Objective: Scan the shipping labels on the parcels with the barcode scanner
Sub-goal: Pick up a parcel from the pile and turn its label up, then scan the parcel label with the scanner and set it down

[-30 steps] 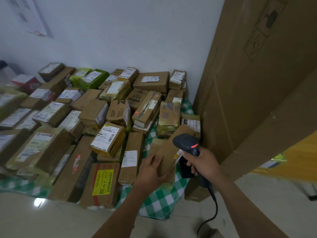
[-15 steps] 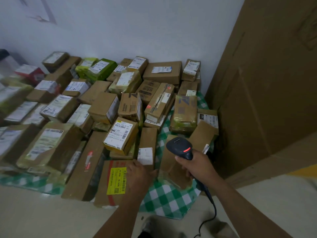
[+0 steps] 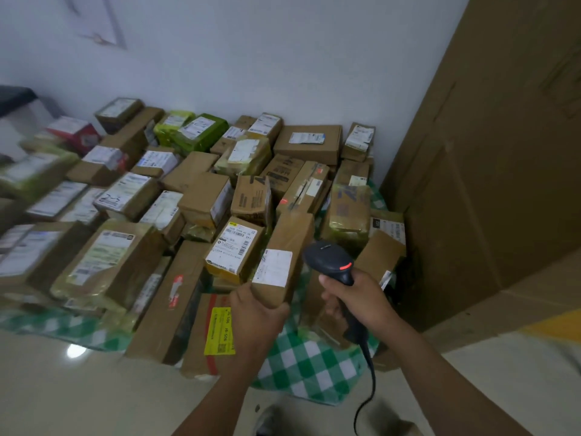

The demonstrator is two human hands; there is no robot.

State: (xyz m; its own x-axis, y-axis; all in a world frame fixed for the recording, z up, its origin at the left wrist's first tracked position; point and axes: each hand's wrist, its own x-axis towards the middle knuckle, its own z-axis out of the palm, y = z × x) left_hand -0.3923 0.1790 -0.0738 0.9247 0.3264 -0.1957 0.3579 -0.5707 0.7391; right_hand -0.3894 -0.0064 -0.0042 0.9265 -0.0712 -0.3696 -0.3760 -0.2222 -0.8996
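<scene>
Checked cloth (image 3: 301, 366) under parcels — left hand (image 3: 254, 322) gripping labelled parcel (image 3: 283, 256), right hand (image 3: 358, 297) clenching scanner (image 3: 330, 259) alongside.

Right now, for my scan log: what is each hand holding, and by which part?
Left hand grips the long brown parcel by its near end. Right hand holds the barcode scanner by its handle.

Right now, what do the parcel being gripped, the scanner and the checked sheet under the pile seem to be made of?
The long parcel in the left hand: brown cardboard, matte, under glossy tape, with a white paper label. The scanner in the right hand: black plastic, smooth with a slight sheen, red trigger. The green-and-white checked sheet: probably thin cloth or plastic; it wrinkles, but blur leaves that open.
</scene>
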